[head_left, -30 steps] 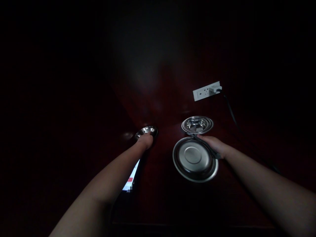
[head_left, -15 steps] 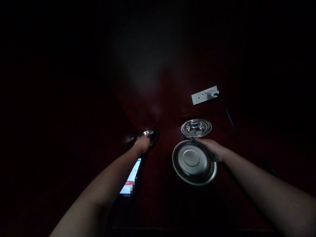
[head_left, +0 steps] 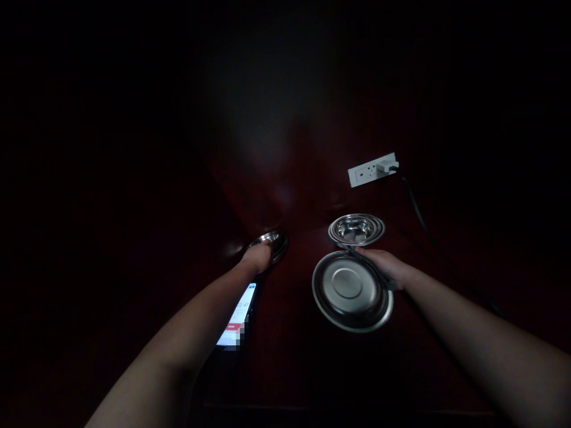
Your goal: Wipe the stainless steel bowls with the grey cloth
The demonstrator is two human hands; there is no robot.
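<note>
My right hand [head_left: 388, 266] is closed on the rim of a steel plate [head_left: 347, 284], with a dark grey cloth [head_left: 372, 265] between palm and plate. The plate is tilted, its round underside facing me. Just beyond it sits a shiny steel bowl [head_left: 355, 228], which looks stacked with others. Over to the left, my left hand [head_left: 257, 257] is closed on the near edge of another shiny steel dish [head_left: 280, 245]. Its fingertips reach over the rim and partly hide the dish.
A phone [head_left: 238, 315] with a lit screen lies by my left forearm. At the back right is a white socket panel [head_left: 366, 172] with a plug [head_left: 387, 167] in it. A black cable [head_left: 416, 208] runs down from there. The dark red surface [head_left: 294, 333] is dimly lit.
Both hands keep nearly the same places and holds. The view has shifted very slightly, and the digits on the phone screen have changed.
</note>
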